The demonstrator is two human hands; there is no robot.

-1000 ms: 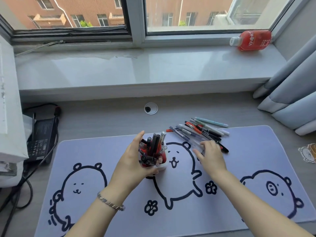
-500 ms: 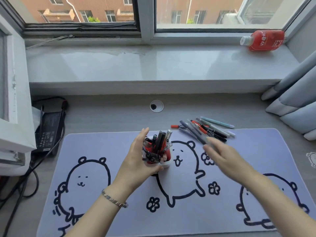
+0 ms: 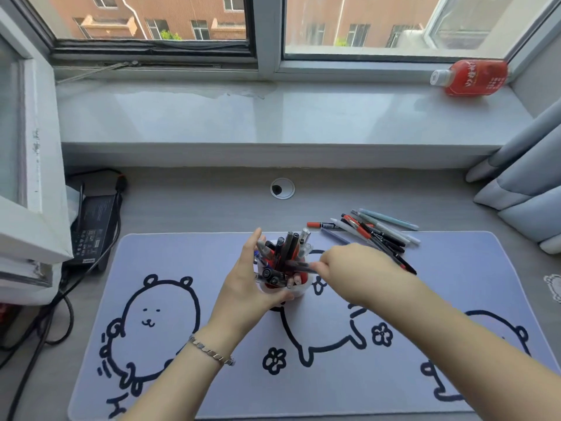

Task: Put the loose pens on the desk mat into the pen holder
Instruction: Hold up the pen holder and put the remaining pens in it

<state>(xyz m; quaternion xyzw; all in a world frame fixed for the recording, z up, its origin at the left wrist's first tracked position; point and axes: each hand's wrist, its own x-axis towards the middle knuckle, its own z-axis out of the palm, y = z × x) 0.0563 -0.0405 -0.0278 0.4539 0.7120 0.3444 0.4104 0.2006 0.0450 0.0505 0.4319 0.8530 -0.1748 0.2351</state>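
The right hand point(image 3: 355, 268) now pinches one dark pen point(image 3: 299, 266) in a narrow grip, right over the pen holder point(image 3: 299, 288); half a second ago it was only leaving the pile with it. The left hand point(image 3: 249, 287) wraps the holder. Right behind the holder, about ten loose pens point(image 3: 373, 230) remain across the desk mat point(image 3: 182, 262) edge and the bench point(image 3: 197, 202). One holder, one mat.

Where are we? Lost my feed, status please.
Left hand gripping pen holder. Right hand feeding a dark pen into it. Loose pens still piled on mat. Nothing blocking.
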